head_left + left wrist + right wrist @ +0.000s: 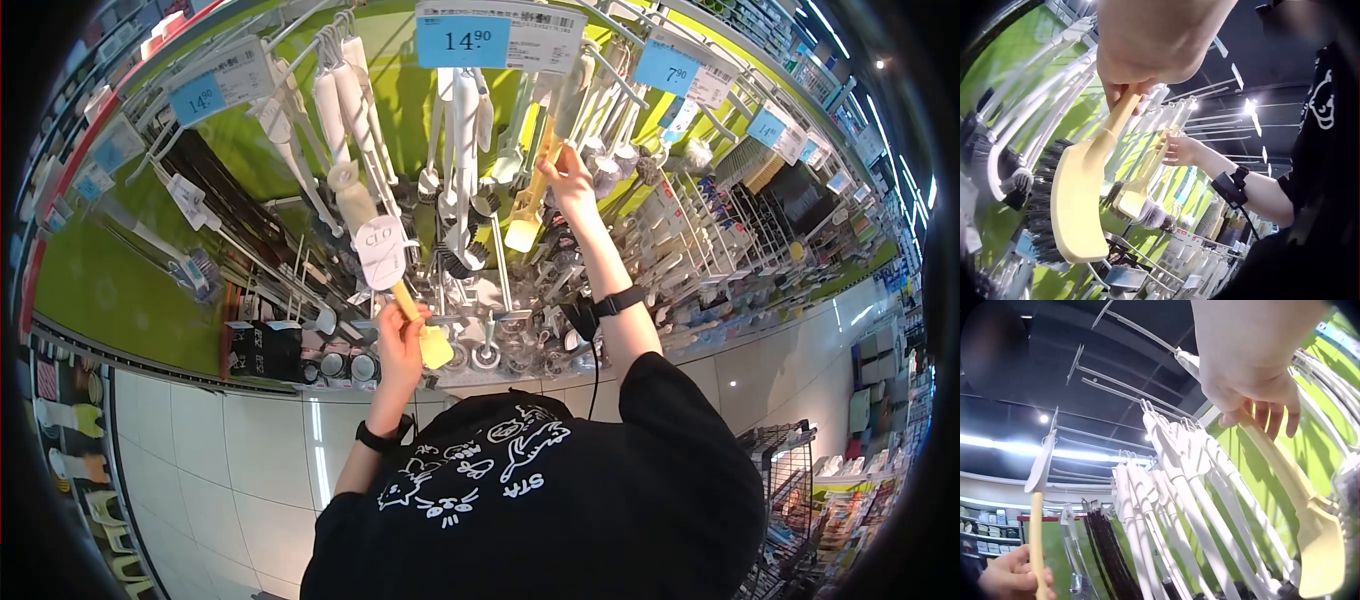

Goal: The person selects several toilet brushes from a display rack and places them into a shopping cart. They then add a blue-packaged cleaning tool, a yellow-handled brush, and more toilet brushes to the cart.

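My left hand (400,350) grips the yellow handle of a long brush (436,347) just above its head; a white oval tag (381,252) covers part of the handle. Dark bristles show on that brush (1079,203) in the left wrist view. Up at the right, my right hand (568,180) holds the handle of a second yellow brush (523,232), its head pointing down among the hanging goods. From the right wrist view, the right hand (1254,381) has its fingers round this second brush (1320,553), and the left hand (1016,575) holds the first one upright.
White long-handled brushes (464,150) hang on metal hooks before a green back panel (110,290). Blue price labels (462,41) line the top. Cups (332,365) stand on a low shelf at left, and a black wire cart (790,480) is at the lower right.
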